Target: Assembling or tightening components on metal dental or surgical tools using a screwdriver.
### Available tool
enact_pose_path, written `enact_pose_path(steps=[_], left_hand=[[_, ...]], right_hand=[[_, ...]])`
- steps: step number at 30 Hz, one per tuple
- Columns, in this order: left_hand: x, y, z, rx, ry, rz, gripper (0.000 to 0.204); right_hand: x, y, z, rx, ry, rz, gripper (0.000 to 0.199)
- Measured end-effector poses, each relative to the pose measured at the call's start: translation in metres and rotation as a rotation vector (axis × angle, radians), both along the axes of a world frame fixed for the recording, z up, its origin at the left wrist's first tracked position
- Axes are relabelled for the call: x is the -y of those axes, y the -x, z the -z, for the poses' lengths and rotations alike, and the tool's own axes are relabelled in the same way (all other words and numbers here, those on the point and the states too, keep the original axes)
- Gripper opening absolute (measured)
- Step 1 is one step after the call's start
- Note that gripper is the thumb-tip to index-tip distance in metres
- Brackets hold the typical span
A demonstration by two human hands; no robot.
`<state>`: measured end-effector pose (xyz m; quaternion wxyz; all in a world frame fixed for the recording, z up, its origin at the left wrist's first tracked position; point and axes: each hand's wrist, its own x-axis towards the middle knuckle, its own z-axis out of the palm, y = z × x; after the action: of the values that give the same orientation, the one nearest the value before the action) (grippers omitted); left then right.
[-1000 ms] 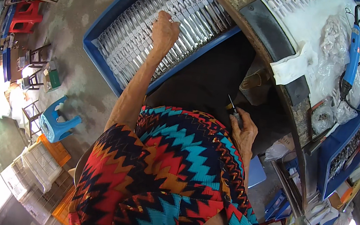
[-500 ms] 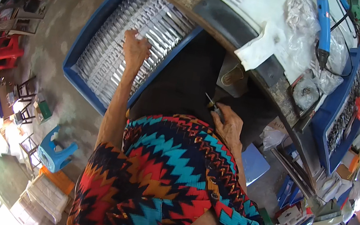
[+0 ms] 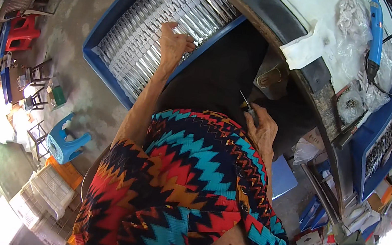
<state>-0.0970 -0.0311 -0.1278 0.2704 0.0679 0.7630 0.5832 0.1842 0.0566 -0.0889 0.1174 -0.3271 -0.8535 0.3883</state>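
My left hand [image 3: 173, 48] is over a blue tray [image 3: 99, 33], its fingers apart and its fingertips at the metal parts. Long, slim, shiny metal parts [image 3: 144, 31] fill the tray in close rows, some with holes along them. Whether the fingers press on a part cannot be made out. Above my dark-trousered lap, my right hand [image 3: 263, 128] is closed around a small screwdriver-like tool [image 3: 244, 99]. Its thin metal shaft points up and to the left, while the palm and fingers hide most of its handle.
A worn workbench [image 3: 328, 104] runs along the right, with white cloth [image 3: 304, 48], plastic bags and a blue corded power tool [image 3: 374, 40] on it. Beyond it stands another blue tray [image 3: 362, 170] of small dark parts. A blue stool [image 3: 65, 139] stands on the floor at left.
The whole view has shifted, so tray, bench and hands appear farther right. My left hand stays over the metal parts, and my right hand keeps holding the tool.
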Motion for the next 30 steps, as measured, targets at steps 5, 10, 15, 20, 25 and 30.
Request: enact_pose_path(steps=[5,10,15,20,25,30], left_hand=[[-0.004,-0.001,-0.002,0.049,-0.056,0.005,0.042],[0.0,-0.001,-0.002,-0.014,0.065,-0.066,0.041],[-0.007,-0.007,-0.043,-0.151,-0.078,0.056,0.025],[-0.053,-0.021,-0.117,-0.353,-0.288,0.211,0.009],[-0.115,0.005,-0.144,-1.012,-0.228,0.377,0.009],[-0.157,0.024,-0.137,-1.378,-0.092,0.578,0.017]], right_hand=[[-0.003,0.0,0.001,-0.02,-0.033,-0.001,0.024],[-0.005,-0.001,-0.001,-0.014,-0.003,-0.011,0.024],[-0.005,-0.003,-0.004,-0.041,-0.106,-0.015,0.022],[-0.008,-0.005,-0.01,0.042,-0.041,-0.138,0.017],[-0.012,-0.011,-0.018,0.122,0.049,-0.247,0.02],[-0.009,-0.01,-0.013,0.199,0.07,-0.198,0.023]])
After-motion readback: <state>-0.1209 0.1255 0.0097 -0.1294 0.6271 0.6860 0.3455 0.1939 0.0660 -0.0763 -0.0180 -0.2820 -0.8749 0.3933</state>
